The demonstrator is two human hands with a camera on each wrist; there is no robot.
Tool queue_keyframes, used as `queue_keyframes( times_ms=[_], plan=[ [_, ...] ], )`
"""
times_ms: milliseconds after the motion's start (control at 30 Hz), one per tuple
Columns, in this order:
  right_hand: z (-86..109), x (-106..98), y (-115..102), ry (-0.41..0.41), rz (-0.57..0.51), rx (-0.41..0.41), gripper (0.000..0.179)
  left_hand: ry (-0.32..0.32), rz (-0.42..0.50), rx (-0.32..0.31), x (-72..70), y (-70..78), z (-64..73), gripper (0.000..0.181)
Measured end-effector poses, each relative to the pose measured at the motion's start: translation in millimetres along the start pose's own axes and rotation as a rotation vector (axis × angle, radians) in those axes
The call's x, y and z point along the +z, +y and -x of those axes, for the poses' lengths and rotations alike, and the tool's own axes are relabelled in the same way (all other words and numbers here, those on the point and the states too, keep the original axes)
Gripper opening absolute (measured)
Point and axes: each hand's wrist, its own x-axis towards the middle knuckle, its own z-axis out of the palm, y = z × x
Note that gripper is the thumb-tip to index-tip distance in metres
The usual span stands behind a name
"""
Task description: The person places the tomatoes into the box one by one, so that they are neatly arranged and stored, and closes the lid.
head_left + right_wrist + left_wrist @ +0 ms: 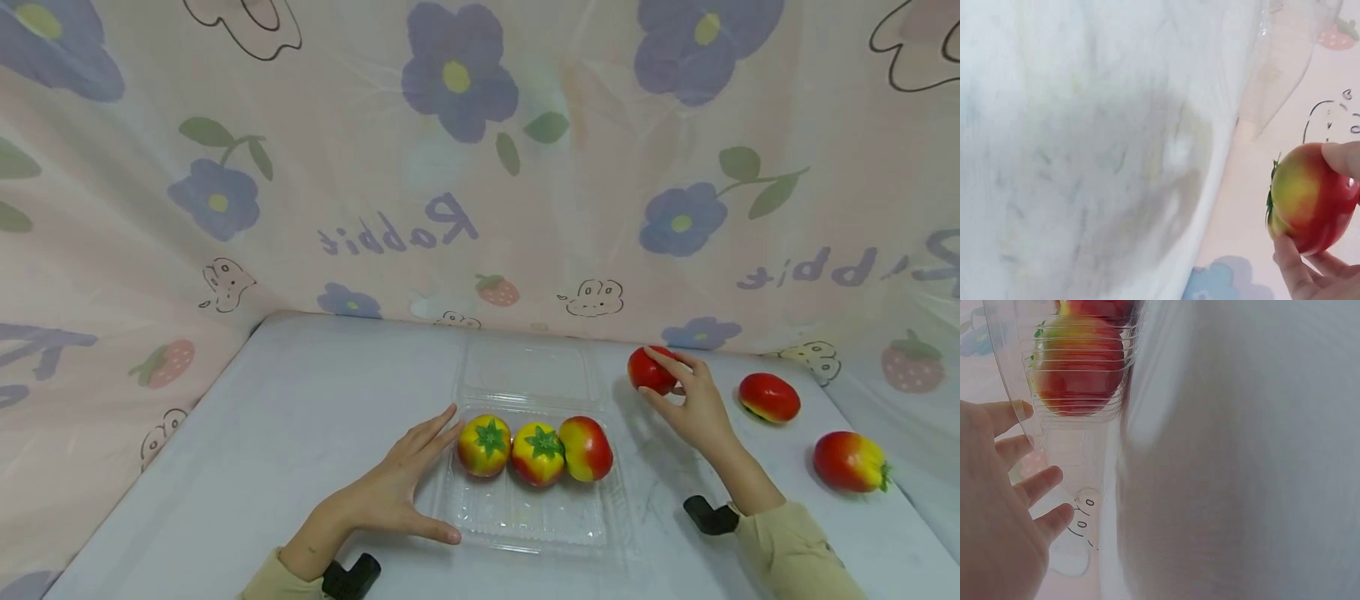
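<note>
A clear plastic clamshell box [525, 521] lies with its lid folded back at the middle of the table. Three red-and-yellow toy tomatoes sit in a row inside it: a left one [483, 446], a middle one [537, 454] and a right one [587, 448] tipped on its side. My left hand [397, 483] spreads its fingers at the box's left edge; in the left wrist view the fingers [1041, 486] are straight beside the clear wall. To the right of the lid, my right hand [693, 408] pinches another toy tomato [1313, 200] between thumb and fingers, held above the table.
Two more toy tomatoes lie on the right of the white table: a mostly red one [769, 397] and a red-yellow one [849, 462] with its green calyx facing right. A flower-printed curtain [525, 192] hangs behind the table and along its sides.
</note>
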Motion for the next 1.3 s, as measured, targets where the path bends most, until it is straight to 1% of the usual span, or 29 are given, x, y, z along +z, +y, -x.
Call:
queue_keyframes(
  times_ms=[333,633,900,1167,1300],
  plan=[
    [9.1,-2.1,-18.8,0.036,0.024,-0.060,0.057,0.006,0.003,0.014,-0.8,0.9,-0.3,0.116],
    [18.0,-4.5,-34.6,0.018,0.011,-0.058,0.060,0.004,-0.002,0.013,-1.2,0.8,0.2,0.116],
    [22.5,-5.8,-45.5,0.024,-0.015,-0.106,0.060,0.001,-0.004,0.006,-1.4,1.1,-0.3,0.116],
    [26.9,-4.5,-54.8,-0.003,-0.017,-0.072,0.059,-0.001,-0.004,-0.001,-1.9,2.0,0.0,0.116],
    [29.0,-3.5,-59.2,-0.009,-0.028,-0.077,0.060,-0.004,-0.004,-0.004,-1.9,2.1,0.0,0.116]
  ],
)
